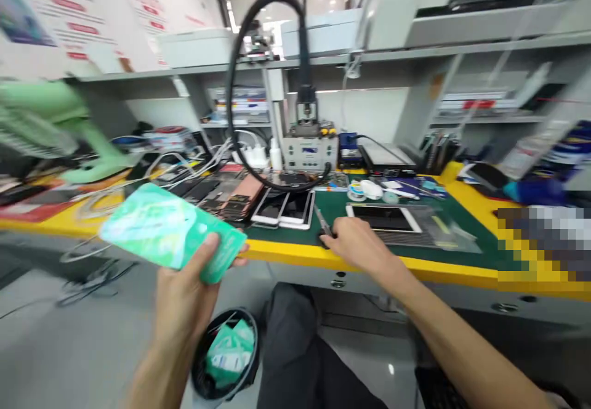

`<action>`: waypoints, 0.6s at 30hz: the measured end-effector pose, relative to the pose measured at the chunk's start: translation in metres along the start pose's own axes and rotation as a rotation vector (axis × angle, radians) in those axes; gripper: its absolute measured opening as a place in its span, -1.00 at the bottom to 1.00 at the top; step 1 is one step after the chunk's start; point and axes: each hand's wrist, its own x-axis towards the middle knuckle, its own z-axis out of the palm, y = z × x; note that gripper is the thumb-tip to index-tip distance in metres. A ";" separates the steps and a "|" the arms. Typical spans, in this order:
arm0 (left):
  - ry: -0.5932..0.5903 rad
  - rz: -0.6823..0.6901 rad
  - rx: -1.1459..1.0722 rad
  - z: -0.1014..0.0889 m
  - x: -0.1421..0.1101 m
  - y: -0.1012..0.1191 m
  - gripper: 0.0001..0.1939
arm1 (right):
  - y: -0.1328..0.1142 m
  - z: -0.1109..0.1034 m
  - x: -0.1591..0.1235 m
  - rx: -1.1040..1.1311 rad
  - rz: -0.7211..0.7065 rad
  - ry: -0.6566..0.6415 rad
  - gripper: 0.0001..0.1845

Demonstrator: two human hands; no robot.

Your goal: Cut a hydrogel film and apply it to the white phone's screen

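My left hand (187, 279) is raised in front of the bench, shut on a flat green-and-white packet (170, 233), which tilts toward me. My right hand (357, 244) rests over the near edge of the green bench mat (462, 246), gripping a slim metal hand tool (322, 220) with a black grip. Just beyond that hand lies a white-framed tablet (383, 218). Two white-framed smartphones (281, 207) lie side by side to the left of the tablet.
A soldering station (309, 152) with a black hose stands behind the mat. Phone parts and cables cover the yellow-edged bench (300, 252) on the left. A green lamp (55, 125) blurs at far left. Below my left hand, a black bin (226, 353) holds green packaging.
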 end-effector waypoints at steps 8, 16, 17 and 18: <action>0.020 -0.021 -0.065 -0.050 -0.016 0.005 -0.69 | -0.003 -0.011 0.010 -0.172 0.062 -0.187 -0.55; 0.044 -0.017 -0.048 -0.084 -0.038 0.015 -0.69 | 0.017 0.022 -0.065 0.963 0.123 -0.080 -0.54; 0.041 -0.026 -0.051 -0.086 -0.041 0.017 -0.70 | 0.001 0.035 -0.074 1.052 0.080 -0.254 -0.55; 0.044 -0.033 -0.054 -0.088 -0.044 0.020 -0.72 | -0.018 0.048 -0.081 1.156 0.051 -0.342 -0.55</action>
